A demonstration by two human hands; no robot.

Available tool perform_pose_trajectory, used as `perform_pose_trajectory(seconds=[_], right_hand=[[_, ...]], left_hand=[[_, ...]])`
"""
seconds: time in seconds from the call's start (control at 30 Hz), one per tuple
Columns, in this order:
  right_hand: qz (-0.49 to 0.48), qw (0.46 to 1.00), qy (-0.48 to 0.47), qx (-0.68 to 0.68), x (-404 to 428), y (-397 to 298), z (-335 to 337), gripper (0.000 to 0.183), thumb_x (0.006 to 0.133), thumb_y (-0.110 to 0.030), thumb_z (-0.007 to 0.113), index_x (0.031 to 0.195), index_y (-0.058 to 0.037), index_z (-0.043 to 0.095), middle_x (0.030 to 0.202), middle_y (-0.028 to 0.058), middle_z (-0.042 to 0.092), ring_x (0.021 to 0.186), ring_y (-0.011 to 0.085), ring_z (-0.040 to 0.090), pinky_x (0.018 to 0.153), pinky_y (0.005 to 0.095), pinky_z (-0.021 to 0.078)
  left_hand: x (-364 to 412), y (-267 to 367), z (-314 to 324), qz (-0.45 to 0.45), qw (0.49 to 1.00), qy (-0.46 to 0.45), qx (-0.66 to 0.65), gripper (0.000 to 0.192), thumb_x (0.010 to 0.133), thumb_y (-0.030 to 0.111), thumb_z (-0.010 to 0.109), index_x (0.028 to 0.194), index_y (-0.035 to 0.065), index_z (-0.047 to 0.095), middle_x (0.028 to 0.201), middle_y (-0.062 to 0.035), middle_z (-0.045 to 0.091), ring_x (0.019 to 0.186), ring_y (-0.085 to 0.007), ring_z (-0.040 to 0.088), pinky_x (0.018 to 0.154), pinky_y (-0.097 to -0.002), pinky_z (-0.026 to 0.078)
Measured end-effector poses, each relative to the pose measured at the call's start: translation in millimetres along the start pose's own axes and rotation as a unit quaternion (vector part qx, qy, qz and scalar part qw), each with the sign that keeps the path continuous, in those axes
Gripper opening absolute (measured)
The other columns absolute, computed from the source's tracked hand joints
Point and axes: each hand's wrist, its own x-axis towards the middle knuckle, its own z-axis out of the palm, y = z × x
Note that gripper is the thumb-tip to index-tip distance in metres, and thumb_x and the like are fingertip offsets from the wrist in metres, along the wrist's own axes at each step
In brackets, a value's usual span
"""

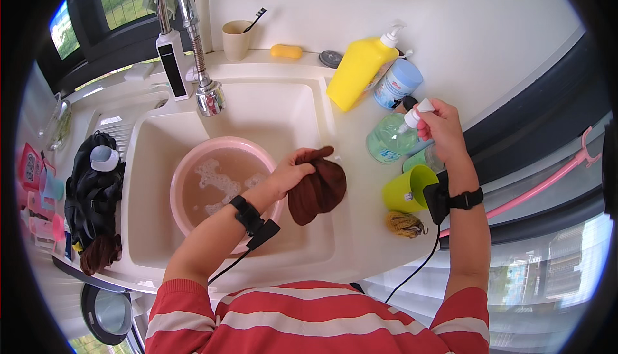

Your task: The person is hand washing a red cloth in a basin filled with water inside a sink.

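My left hand (295, 173) grips a dark brown cloth item (318, 190), held up over the right side of the sink; its exact kind is unclear because it is bunched and folded. On the right counter stands a clear bottle of pale green liquid (390, 139), and the fingers of my right hand (440, 124) are closed around its white pump head (419, 114). Below my left forearm, a pink plastic basin (181, 180) sits in the white sink (270, 103). Cloudy brownish water (207, 209) with patches of foam fills it, partly hidden by my arm.
A chrome faucet (210, 95) overhangs the sink's back. Near the right hand stand a yellow pump bottle (362, 69), a blue-lidded tub (398, 83) and a lime-green cup (405, 190). Black cloth items (94, 185) lie on the left drainboard. A pink pole (540, 185) leans at right.
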Motion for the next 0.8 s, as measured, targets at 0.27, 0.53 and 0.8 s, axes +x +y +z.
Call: perform_pose_trajectory(seconds=[0.27, 0.53, 0.8], right_hand=[[-0.128, 0.972, -0.119, 0.158, -34.2, -18.7, 45.8, 0.010, 0.083, -0.010, 0.053, 0.085, -0.0006, 0.057, 0.059, 0.0013, 0.050, 0.048, 0.0069, 0.046, 0.045, 0.0207, 0.0388], [-0.226, 0.965, -0.127, 0.033, -34.2, -26.8, 59.6, 0.006, 0.084, -0.005, 0.050, 0.086, 0.0012, 0.052, 0.068, 0.0051, 0.055, 0.051, 0.0064, 0.051, 0.047, 0.0191, 0.0415], [-0.200, 0.979, -0.038, 0.014, -4.3, -3.4, 40.4, 0.010, 0.082, -0.006, 0.055, 0.085, 0.0035, 0.053, 0.070, 0.0089, 0.061, 0.051, 0.0102, 0.057, 0.045, 0.0209, 0.0430]], left_hand=[[14.8, 18.1, 17.5, -0.134, 0.952, -0.024, -0.273, 0.035, 0.088, 0.021, 0.044, 0.116, 0.0012, 0.048, 0.113, -0.0132, 0.054, 0.099, -0.0219, 0.055, 0.091, -0.0342, 0.041], [4.7, 6.7, 8.5, -0.170, 0.935, -0.024, -0.312, 0.032, 0.084, 0.019, 0.043, 0.107, -0.0022, 0.053, 0.108, -0.0146, 0.057, 0.097, -0.0239, 0.055, 0.090, -0.0362, 0.041], [-7.5, 14.5, 5.2, -0.185, 0.936, -0.106, -0.281, 0.041, 0.075, 0.010, 0.042, 0.114, 0.0005, 0.049, 0.108, -0.0154, 0.057, 0.095, -0.0280, 0.055, 0.087, -0.0386, 0.043]])
